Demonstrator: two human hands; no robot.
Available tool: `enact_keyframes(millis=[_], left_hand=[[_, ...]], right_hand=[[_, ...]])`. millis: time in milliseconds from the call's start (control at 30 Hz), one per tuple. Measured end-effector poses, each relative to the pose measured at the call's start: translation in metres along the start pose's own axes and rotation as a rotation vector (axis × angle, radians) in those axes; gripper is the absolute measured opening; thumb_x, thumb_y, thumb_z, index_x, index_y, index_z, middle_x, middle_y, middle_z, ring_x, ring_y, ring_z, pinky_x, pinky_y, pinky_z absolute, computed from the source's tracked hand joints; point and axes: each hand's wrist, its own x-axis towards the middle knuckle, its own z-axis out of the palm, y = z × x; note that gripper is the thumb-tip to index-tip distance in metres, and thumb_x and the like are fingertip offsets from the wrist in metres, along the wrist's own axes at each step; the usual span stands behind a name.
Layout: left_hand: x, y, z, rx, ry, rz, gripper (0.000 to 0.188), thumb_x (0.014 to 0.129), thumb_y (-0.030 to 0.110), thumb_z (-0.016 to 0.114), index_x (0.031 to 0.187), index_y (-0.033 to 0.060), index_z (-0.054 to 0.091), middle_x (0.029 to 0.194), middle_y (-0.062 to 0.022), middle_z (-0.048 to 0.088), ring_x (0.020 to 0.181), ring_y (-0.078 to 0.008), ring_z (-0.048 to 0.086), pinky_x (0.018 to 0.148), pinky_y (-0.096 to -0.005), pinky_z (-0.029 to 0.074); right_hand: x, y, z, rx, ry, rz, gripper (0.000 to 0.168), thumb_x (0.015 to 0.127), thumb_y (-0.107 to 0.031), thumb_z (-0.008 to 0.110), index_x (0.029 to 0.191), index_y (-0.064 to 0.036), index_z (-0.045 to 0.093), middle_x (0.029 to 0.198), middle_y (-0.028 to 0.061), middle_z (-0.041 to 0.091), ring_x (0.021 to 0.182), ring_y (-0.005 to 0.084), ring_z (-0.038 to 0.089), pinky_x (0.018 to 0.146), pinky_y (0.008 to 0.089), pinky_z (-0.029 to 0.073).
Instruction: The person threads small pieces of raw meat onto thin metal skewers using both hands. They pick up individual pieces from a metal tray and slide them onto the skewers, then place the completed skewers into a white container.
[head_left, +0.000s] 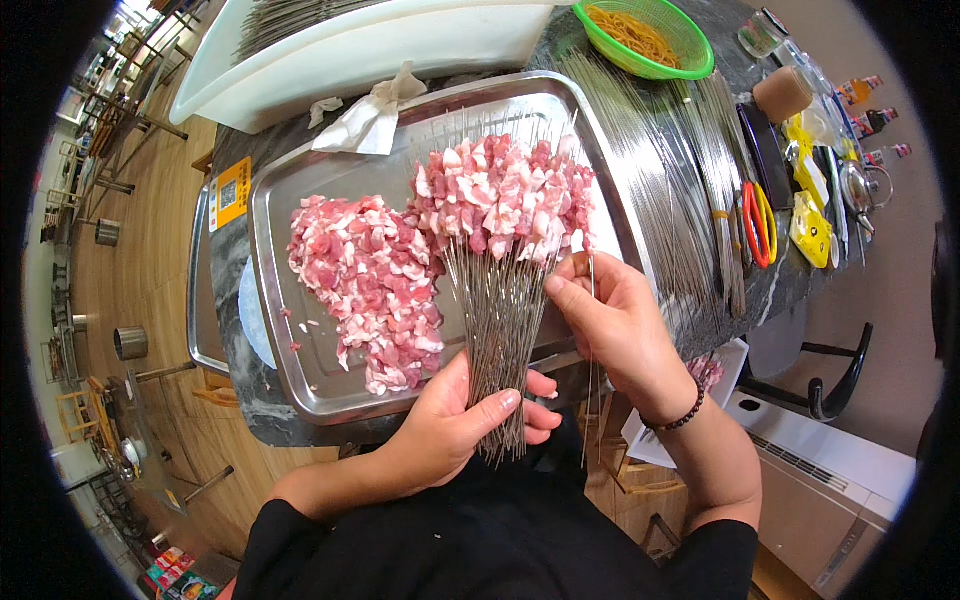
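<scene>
My left hand (480, 420) is wrapped around the lower ends of a thick bundle of metal skewers (499, 322). Their upper parts carry threaded raw meat pieces (502, 195), pink lean mixed with white fat, which rest over the right side of a stainless steel tray (330, 169). At the bundle's right edge, my right hand (607, 315) pinches one or two separate skewers (592, 397) just below the meat. A heap of loose diced meat (367, 285) lies in the tray left of the bundle.
Many bare skewers (652, 172) lie right of the tray, near red-and-yellow-handled scissors (757, 225). A green basket (705, 56) of rubber bands and a white tub (360, 52) holding skewers stand behind. Crumpled tissue (367, 124) touches the tray's far rim. Bottles (874, 120) stand far right.
</scene>
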Motion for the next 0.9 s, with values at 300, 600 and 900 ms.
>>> enact_keyframes(millis=[300, 600, 900], left_hand=[[-0.002, 0.004, 0.004, -0.037, -0.016, -0.014, 0.037, 0.099, 0.006, 0.044, 0.134, 0.0006, 0.033, 0.126, -0.0226, 0.052, 0.102, -0.0291, 0.064, 0.086, -0.0398, 0.055], [-0.003, 0.003, 0.005, -0.089, -0.017, -0.027, 0.040, 0.099, 0.008, 0.044, 0.137, 0.0017, 0.033, 0.130, -0.0219, 0.051, 0.109, -0.0303, 0.061, 0.089, -0.0419, 0.055], [-0.003, 0.005, 0.005, -0.096, -0.021, -0.047, 0.040, 0.099, 0.008, 0.045, 0.138, 0.0019, 0.033, 0.131, -0.0215, 0.051, 0.111, -0.0317, 0.060, 0.089, -0.0432, 0.055]], right_hand=[[0.005, -0.012, -0.006, 0.242, -0.082, 0.254, 0.010, 0.088, -0.015, 0.065, 0.085, -0.007, 0.061, 0.061, -0.0065, 0.050, 0.045, 0.0021, 0.037, 0.039, 0.0207, 0.025], [0.005, -0.013, -0.006, 0.213, -0.031, 0.242, 0.011, 0.094, -0.016, 0.054, 0.084, -0.011, 0.052, 0.064, -0.0038, 0.050, 0.047, 0.0020, 0.038, 0.040, 0.0195, 0.024], [0.001, -0.008, -0.001, 0.145, -0.080, 0.109, 0.011, 0.092, -0.016, 0.061, 0.090, -0.006, 0.059, 0.066, -0.0041, 0.053, 0.053, 0.0029, 0.043, 0.046, 0.0196, 0.033]])
